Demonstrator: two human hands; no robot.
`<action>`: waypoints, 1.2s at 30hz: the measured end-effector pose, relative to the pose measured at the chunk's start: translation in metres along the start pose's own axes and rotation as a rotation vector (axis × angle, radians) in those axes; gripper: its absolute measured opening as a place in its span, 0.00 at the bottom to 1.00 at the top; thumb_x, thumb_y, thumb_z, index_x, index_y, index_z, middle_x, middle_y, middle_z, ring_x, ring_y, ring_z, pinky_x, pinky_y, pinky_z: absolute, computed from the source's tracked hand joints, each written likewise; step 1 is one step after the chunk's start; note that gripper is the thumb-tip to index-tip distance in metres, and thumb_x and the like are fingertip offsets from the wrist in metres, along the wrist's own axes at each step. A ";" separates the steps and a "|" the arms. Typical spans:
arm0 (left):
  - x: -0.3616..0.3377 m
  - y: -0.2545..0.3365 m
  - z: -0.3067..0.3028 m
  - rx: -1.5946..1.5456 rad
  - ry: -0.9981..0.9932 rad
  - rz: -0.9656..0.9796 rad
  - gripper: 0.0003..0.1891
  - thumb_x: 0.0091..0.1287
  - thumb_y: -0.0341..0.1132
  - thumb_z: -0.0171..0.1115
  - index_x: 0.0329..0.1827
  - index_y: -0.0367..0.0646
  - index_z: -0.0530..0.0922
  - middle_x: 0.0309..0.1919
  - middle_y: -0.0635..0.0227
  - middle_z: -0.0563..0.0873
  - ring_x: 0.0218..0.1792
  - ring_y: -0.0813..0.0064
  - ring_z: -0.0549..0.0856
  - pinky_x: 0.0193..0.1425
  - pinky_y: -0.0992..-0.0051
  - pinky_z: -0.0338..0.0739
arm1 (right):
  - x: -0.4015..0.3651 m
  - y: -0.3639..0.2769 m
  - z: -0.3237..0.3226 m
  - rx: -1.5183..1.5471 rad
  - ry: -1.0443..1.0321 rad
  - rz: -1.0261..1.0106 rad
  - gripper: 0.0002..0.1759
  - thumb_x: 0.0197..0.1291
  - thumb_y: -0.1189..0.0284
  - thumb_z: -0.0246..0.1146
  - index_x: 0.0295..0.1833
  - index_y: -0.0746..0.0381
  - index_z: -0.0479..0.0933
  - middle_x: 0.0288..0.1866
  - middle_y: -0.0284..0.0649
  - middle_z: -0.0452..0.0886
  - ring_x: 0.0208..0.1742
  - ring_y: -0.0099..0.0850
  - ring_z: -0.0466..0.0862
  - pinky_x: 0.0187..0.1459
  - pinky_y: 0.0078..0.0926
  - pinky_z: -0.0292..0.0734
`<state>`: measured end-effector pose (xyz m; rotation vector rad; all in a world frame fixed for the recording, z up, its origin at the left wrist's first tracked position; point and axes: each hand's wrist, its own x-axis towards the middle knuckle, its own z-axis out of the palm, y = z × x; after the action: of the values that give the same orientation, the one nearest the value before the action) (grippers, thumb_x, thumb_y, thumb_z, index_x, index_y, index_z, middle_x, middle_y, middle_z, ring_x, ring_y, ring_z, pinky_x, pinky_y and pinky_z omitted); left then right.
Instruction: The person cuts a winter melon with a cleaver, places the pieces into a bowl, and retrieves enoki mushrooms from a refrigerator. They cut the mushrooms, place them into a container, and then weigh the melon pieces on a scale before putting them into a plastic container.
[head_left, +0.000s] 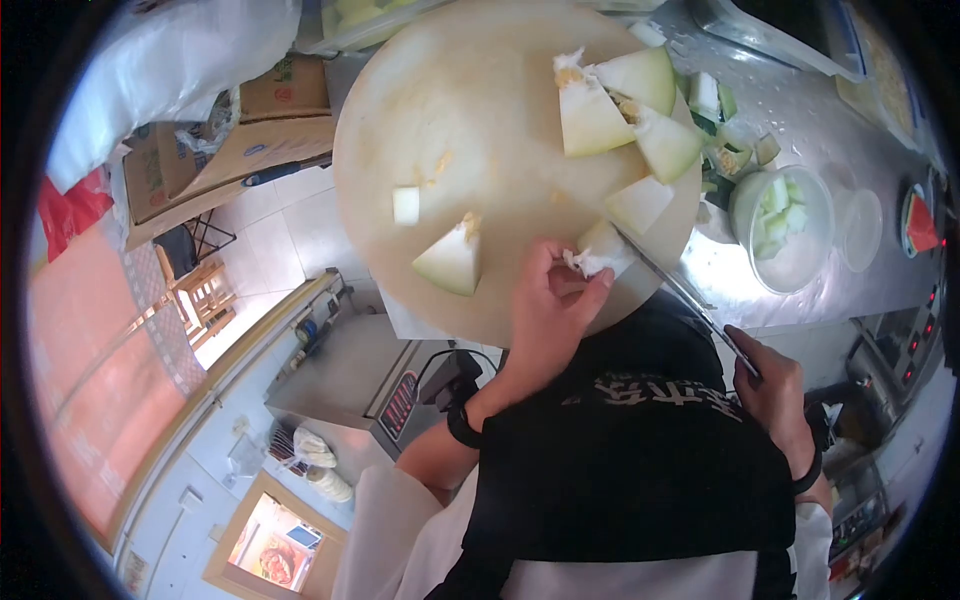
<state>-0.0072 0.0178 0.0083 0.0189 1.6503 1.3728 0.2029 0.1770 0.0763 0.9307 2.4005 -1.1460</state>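
Left hand [550, 310] pinching melon wedge [603, 250] at near edge of round board [450, 110], steadying it for the blade. Right hand [775, 385] clenched on knife [665, 280], tip at wedge. 5 other wedges [590, 115] parked clear, tub [790, 230] of chunks alongside.

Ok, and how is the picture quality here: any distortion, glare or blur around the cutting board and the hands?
Head view: strong fisheye bending with a black round border; the cutting board is evenly lit and fairly sharp; glare brightens the metal counter; the left hand on a melon piece looks slightly soft; the right hand with the knife sits in dimmer light.
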 end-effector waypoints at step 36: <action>0.001 -0.003 0.007 -0.033 -0.033 -0.006 0.15 0.62 0.23 0.60 0.43 0.42 0.62 0.32 0.74 0.67 0.27 0.90 0.67 0.27 0.85 0.62 | 0.008 -0.019 -0.009 -0.082 -0.126 0.040 0.36 0.44 0.84 0.59 0.63 0.52 0.71 0.24 0.45 0.75 0.24 0.40 0.80 0.26 0.36 0.74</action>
<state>-0.0016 0.0228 0.0060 0.0170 1.5988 1.3875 0.1840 0.1789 0.0888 0.8501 2.2994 -1.0513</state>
